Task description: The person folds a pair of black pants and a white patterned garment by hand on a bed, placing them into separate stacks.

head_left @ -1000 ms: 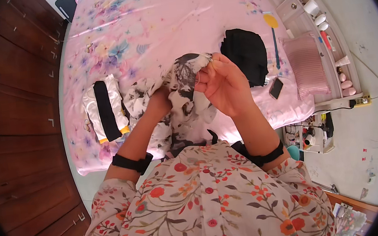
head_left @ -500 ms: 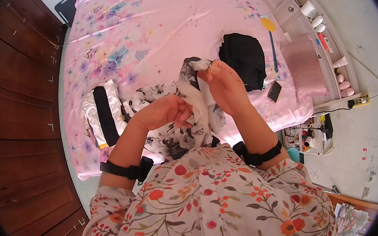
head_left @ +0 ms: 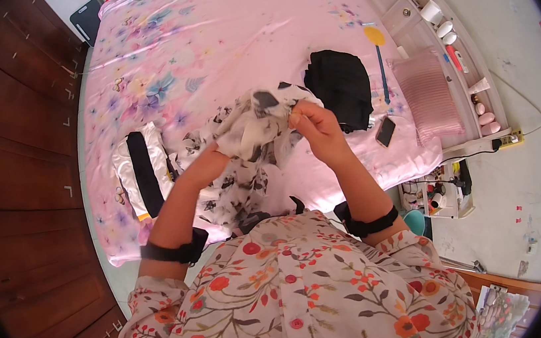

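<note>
Pinching a fold of white cloth patterned in grey and black (head_left: 256,134), a person in a floral shirt (head_left: 291,293) works at the near side of a bed spread with a pink flowered cover (head_left: 250,44). The right hand (head_left: 321,131) has thumb and fingers closed on the cloth near its upper right part. The left hand (head_left: 207,166) is at the cloth's left side, its fingers hidden by the fabric, so whether it grips cannot be told. The patterned cloth is bunched in front of the person, its upper part between the two hands and its lower folds running down toward the shirt. Black straps (head_left: 176,252) circle both forearms.

To the left on the cover lies a folded white garment (head_left: 128,188) with a yellow edge, a black strip of fabric (head_left: 144,170) across it. To the right, just beyond the right hand, is a folded black cloth (head_left: 340,91), with a dark phone (head_left: 386,132) near its lower corner. A swatter with a yellow head and a blue handle (head_left: 383,76) lies between the black cloth and a ribbed pink cushion (head_left: 428,97). Dark wooden cabinets (head_left: 24,177) line the left side of the room.
</note>
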A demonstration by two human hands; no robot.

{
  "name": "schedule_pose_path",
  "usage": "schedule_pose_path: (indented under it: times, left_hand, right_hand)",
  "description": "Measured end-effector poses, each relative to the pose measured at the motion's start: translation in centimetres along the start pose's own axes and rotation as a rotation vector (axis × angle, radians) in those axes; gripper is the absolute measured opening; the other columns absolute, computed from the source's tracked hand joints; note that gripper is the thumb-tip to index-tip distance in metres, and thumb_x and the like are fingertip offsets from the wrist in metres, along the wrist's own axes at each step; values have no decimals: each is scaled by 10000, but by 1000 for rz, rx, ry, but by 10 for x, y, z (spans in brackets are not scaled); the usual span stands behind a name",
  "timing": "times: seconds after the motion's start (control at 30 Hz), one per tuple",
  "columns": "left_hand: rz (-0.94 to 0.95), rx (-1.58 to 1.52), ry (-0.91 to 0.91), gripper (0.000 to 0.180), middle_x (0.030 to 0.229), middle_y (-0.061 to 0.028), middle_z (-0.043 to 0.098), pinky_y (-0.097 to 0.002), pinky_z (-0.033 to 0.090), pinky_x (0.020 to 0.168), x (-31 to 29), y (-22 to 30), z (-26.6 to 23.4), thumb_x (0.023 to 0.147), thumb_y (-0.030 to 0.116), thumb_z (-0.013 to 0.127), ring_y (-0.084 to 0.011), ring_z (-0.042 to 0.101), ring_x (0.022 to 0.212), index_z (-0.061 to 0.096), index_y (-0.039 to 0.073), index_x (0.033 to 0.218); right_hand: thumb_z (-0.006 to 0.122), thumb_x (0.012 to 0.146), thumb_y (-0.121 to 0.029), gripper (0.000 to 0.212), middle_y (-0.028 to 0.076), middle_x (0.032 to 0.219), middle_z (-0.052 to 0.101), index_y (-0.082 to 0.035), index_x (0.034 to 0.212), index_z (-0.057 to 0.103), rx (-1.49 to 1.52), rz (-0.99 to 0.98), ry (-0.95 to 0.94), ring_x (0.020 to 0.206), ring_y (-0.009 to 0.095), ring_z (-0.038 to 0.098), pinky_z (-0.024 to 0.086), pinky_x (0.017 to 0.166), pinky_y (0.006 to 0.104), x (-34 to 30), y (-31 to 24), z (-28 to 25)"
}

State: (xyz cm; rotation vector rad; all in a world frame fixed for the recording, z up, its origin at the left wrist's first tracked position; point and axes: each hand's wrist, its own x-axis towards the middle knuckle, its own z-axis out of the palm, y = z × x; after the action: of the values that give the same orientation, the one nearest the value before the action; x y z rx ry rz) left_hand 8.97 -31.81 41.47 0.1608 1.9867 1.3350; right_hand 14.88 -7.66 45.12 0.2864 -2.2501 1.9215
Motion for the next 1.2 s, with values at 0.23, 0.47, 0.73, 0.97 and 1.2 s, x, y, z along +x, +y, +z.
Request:
schedule_pose_path:
  times: [0.23, 0.47, 0.73, 0.97, 1.2]
  left_hand:
    - [453, -916, -188, 370, 1197, -97, 577, -378, 439, 943, -44, 51, -51, 958, 240, 448, -228, 545, 1123, 508, -11, 1222]
    - [298, -636, 381, 478, 1067, -87, 621, -287, 472, 835, -31, 42, -74, 905, 405, 554, -169, 602, 960, 556, -6, 1148]
    - [317, -391, 260, 565, 1172, -60, 580, -279, 349, 970, -29, 29, -58, 887, 457, 574, -144, 497, 1104, 529, 15, 1237]
    - [442, -571, 152, 494, 1198, -86, 572, -334, 397, 957, -41, 42, -59, 950, 403, 472, -192, 536, 1098, 507, 3, 1237]
    - [245, -549, 56, 469, 1150, -67, 600, -294, 437, 904, -39, 26, -55, 948, 367, 495, -150, 564, 1044, 513, 1, 1240]
  right_hand:
    - [589, 797, -162, 166, 91, 896, 568, -75, 934, 552, -717, -198, 21, 910, 289, 516, 317, 810, 428, -14, 76, -7]
    - [374, 923, -530, 605, 191, 821, 614, 12, 912, 641, -206, 512, -97, 857, 289, 576, 420, 845, 337, -17, 57, -25]
    - [802, 586, -350, 664, 143, 1070, 613, -42, 1134, 587, -809, 325, -585, 973, 263, 568, 427, 876, 341, -37, 50, -35]
    - [824, 550, -77, 623, 106, 1003, 635, -22, 1122, 583, -90, 339, -264, 903, 193, 572, 461, 821, 295, -20, 29, -29]
    - [627, 840, -173, 346, 116, 1047, 619, -52, 1161, 581, -268, 544, -388, 939, 195, 591, 472, 835, 320, -9, 29, -55]
